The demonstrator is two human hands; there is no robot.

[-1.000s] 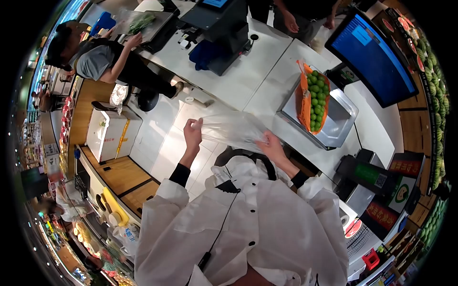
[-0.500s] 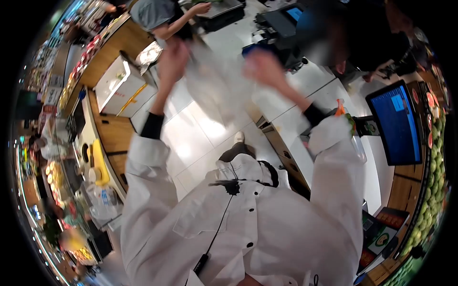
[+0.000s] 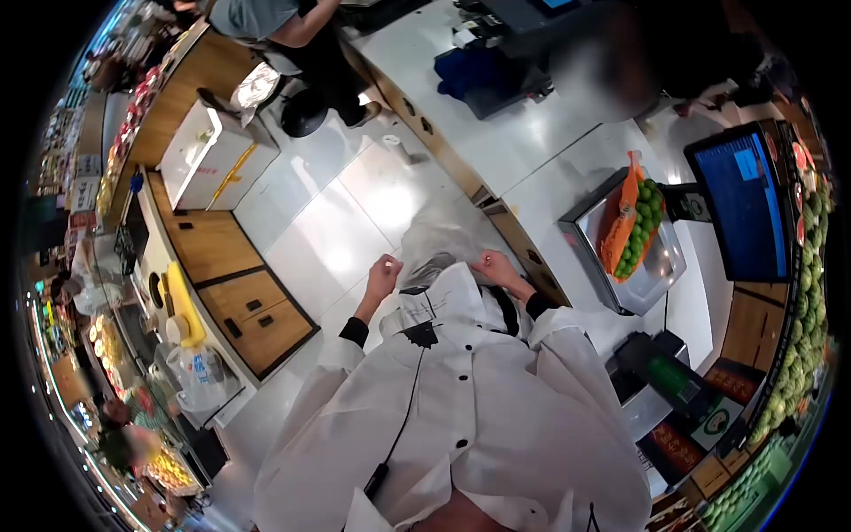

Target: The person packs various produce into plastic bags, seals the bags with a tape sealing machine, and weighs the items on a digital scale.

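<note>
A translucent plastic bag [image 3: 436,238] hangs spread between my two hands, in front of my white coat. At one side of its mouth, my left hand [image 3: 384,277] is closed with the fingers pinched on the plastic. My right hand [image 3: 498,266] pinches the opposite side, close to the counter's drawer front. To the right, on the counter, a bag of small round green fruit [image 3: 640,232] with orange wrapping lies on a metal scale [image 3: 667,266], apart from both hands.
A monitor [image 3: 737,206] stands right of the scale. Dark blue cloth [image 3: 479,73] lies on the far counter [image 3: 541,164]. At left are a white foam box [image 3: 208,160], wooden cabinets [image 3: 257,306] and a roll of plastic bags [image 3: 197,377]. A co-worker [image 3: 306,44] stands ahead.
Both hands have come down and back toward my body, bringing the plastic bag with them. The fruit on the scale, mostly hidden by my right arm before, now shows.
</note>
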